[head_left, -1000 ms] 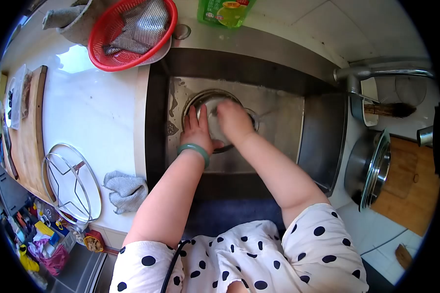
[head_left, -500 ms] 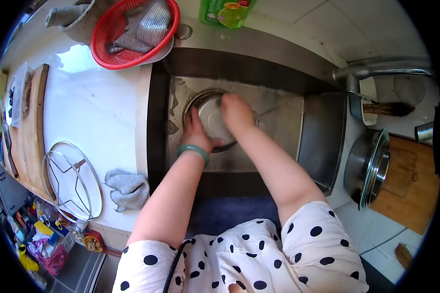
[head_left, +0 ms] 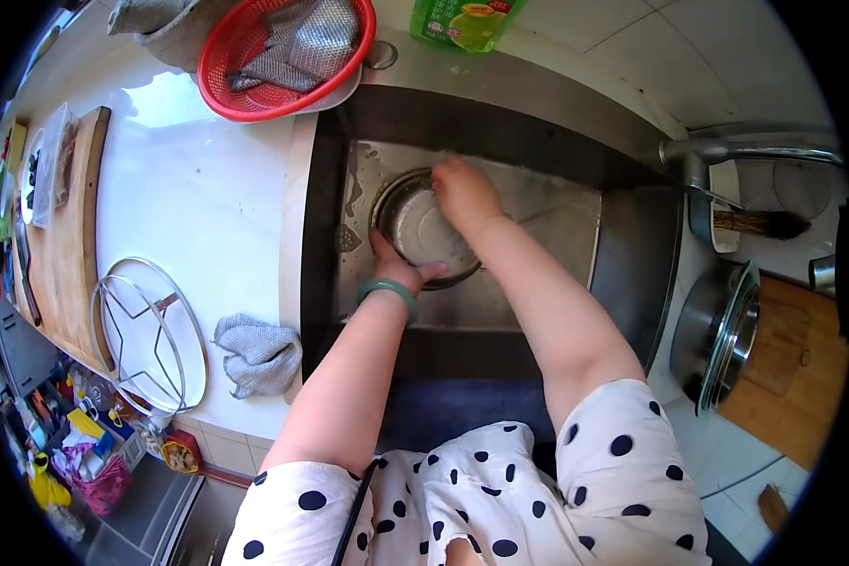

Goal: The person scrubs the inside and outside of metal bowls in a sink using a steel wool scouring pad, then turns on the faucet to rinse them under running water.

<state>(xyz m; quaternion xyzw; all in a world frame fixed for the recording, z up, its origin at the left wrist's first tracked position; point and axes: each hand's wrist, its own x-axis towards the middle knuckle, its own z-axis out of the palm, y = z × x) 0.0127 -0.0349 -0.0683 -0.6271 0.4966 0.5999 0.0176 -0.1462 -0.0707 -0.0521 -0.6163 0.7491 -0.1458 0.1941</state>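
Observation:
A round stainless steel bowl sits in the sink, seen from above. My left hand, with a green bangle at the wrist, grips the bowl's near left side, the thumb along the near rim. My right hand is closed at the bowl's far right rim. Whatever its fingers hold is hidden beneath the hand. The sink has a wet steel floor around the bowl.
A red basket with silvery mesh cloth stands at the sink's far left, beside a green bottle. A grey cloth and a wire rack lie left. The faucet and stacked pots stand right.
The whole view has shifted slightly, moving the scene rightward. My left hand has slid down along the bowl's rim toward me. My right hand has moved to the bowl's far edge, still closed.

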